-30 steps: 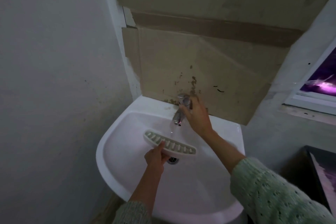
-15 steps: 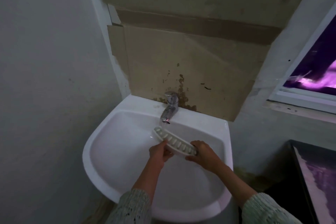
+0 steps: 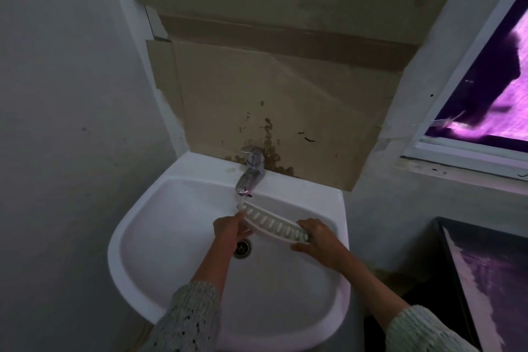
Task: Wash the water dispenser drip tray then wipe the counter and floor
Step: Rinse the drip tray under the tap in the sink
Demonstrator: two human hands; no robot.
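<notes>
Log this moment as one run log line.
step: rinsing | drip tray: under faucet, over sink | left hand: holding tray | right hand: holding tray

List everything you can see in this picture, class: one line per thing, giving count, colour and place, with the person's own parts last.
Sink: one, white, on the wall, centre.
Tap: one, chrome, back rim of the sink, water running.
Drain: one, metal, bottom of the sink.
Drip tray: one, white, slotted, held over the sink, its left end under the tap.
Cardboard: one sheet, brown, stained, on the wall behind the tap.
Window: one, white frame, purple glow, upper right.
Dark panel: one, black, lower right; what it is I cannot tell.
Sleeves: two, pale green knit, bottom edge.
Left hand: one, gripping the tray's left part.
Right hand: one, gripping the tray's right end.
</notes>
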